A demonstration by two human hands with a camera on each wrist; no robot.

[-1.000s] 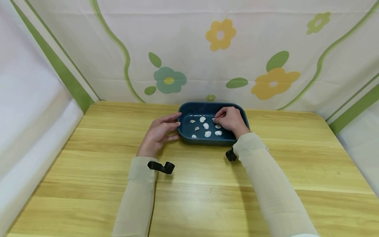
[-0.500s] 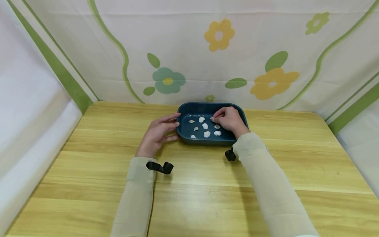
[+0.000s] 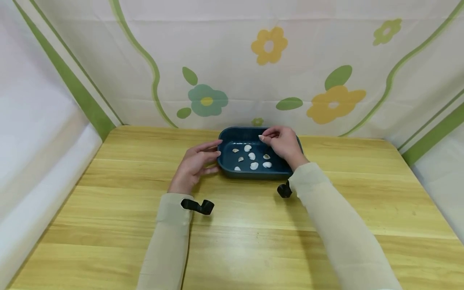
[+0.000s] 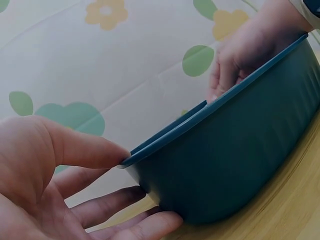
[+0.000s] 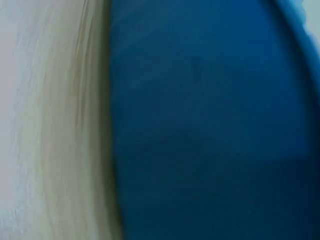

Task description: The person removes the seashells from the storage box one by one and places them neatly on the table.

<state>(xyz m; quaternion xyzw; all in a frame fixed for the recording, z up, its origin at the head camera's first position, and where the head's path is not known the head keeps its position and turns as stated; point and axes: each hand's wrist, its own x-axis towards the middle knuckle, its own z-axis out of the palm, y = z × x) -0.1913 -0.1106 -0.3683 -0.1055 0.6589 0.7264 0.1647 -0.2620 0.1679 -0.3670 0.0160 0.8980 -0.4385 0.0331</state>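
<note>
A dark blue rectangular dish (image 3: 259,175) stands on the table with several small whitish seashells (image 3: 254,165) spread over its floor. Over the dish's back right part, my right hand (image 3: 284,143) pinches one white seashell (image 3: 261,137) between thumb and fingertips. At the left end, my left hand (image 3: 193,163) touches the dish with its fingers extended. In the left wrist view, the thumb (image 4: 95,152) lies at the rim while the other fingertips rest against the outer wall. The right wrist view holds only the dish's blurred blue side (image 5: 210,120); the hand is out of it.
The wooden table (image 3: 232,241) reaches back to a white flowered curtain (image 3: 232,60), close behind the dish. More white cloth (image 3: 43,133) hangs along the left side. Black wrist cameras (image 3: 197,206) stick out from both cuffs.
My right hand has risen from low in the dish toward its back rim, bringing the pinched seashell along. The left hand stays at the dish's left end.
</note>
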